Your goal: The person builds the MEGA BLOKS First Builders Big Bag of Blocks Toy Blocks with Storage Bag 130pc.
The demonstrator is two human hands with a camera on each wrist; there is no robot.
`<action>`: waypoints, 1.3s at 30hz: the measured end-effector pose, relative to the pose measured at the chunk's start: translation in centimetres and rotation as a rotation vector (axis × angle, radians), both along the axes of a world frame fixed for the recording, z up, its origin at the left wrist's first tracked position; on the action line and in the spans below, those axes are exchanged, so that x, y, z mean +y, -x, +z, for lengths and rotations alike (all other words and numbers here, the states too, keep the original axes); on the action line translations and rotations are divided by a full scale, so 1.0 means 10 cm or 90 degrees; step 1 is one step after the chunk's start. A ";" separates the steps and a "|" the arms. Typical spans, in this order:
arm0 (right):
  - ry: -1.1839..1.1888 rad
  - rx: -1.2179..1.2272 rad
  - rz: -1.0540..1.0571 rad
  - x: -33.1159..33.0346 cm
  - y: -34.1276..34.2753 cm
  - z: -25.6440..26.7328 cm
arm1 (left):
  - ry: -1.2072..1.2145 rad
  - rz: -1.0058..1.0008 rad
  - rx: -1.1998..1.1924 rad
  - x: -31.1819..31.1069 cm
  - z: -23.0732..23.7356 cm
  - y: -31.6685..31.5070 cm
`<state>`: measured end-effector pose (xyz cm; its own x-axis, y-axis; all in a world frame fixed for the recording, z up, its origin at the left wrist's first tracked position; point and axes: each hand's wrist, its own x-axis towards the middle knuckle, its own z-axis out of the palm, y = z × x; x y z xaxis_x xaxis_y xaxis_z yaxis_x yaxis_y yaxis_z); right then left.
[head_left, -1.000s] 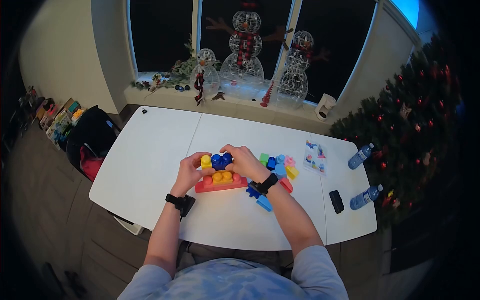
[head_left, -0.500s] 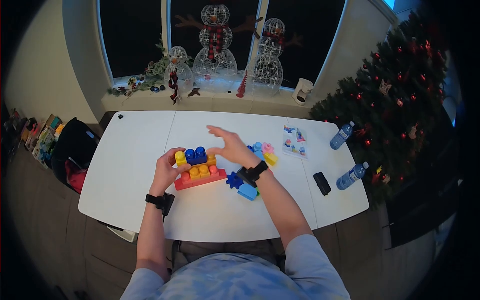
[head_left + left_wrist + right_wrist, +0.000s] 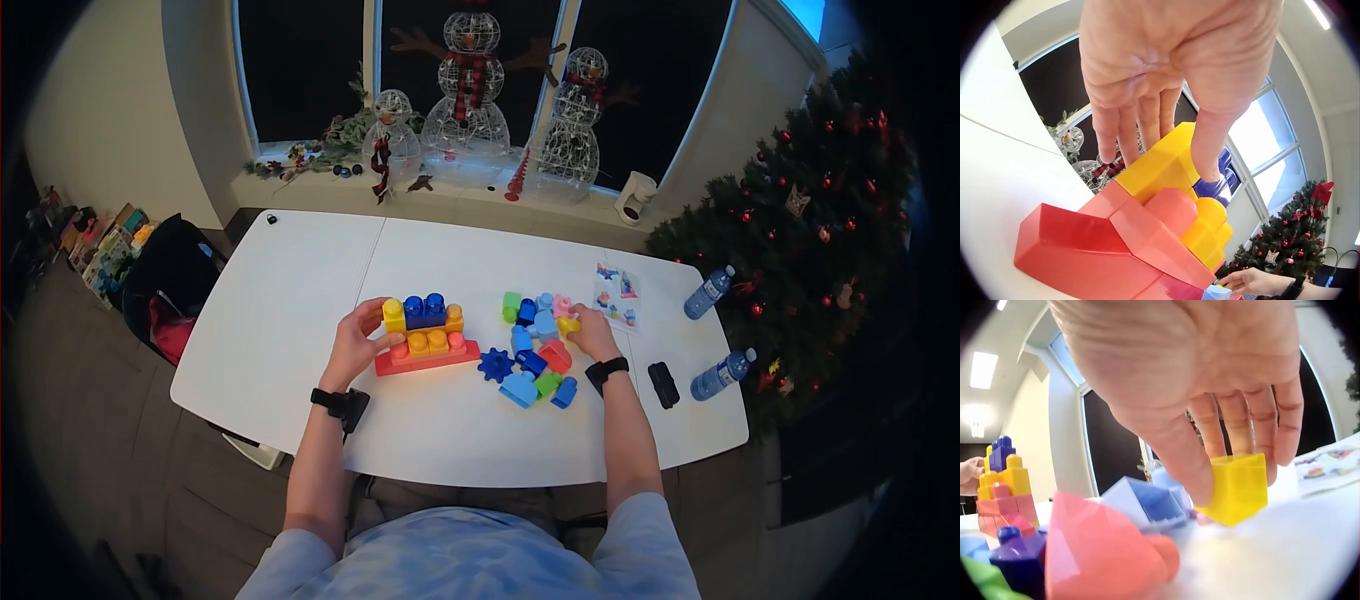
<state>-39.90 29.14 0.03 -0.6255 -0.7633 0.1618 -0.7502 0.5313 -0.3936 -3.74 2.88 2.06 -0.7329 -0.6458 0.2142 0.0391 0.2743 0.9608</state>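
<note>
On the table, a stack has a long red base, with red and orange-yellow blocks above it. At its top sit a yellow block and a dark blue block. My left hand holds the stack's left end, thumb in front and fingers behind the yellow block. To the right of the stack, my right hand pinches a loose yellow block between thumb and fingers, low over the table. A red block lies nearer the right wrist camera.
Loose blue, green, pink and red blocks lie between the hands, with a dark blue gear-shaped piece beside the base. A picture sheet, a black case and two water bottles are on the right.
My right hand has left the stack, moved right past the loose blocks and taken hold of a yellow block. My left hand has stayed at the stack's left end.
</note>
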 end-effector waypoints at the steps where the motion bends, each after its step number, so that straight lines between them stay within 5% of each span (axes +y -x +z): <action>1: 0.004 0.012 -0.024 -0.02 0.00 0.09 | 0.004 0.007 0.013 0.01 0.00 0.01; 4: 0.087 0.081 -0.035 -0.20 -0.20 0.42 | -0.002 0.013 0.007 0.00 0.05 0.02; 6: 0.383 -0.258 0.142 -0.48 -0.42 0.57 | -0.006 0.008 0.003 -0.02 0.04 0.04; 8: 0.331 -0.450 0.232 -0.74 -0.75 0.69 | -0.009 0.001 0.004 -0.02 0.04 0.07; 13: 0.284 -0.424 0.361 -1.16 -1.19 0.63 | -0.011 0.018 -0.016 -0.01 0.05 0.07; 39: 0.247 -0.243 0.333 -1.13 -1.26 0.45 | 0.026 0.022 -0.045 0.03 0.07 0.07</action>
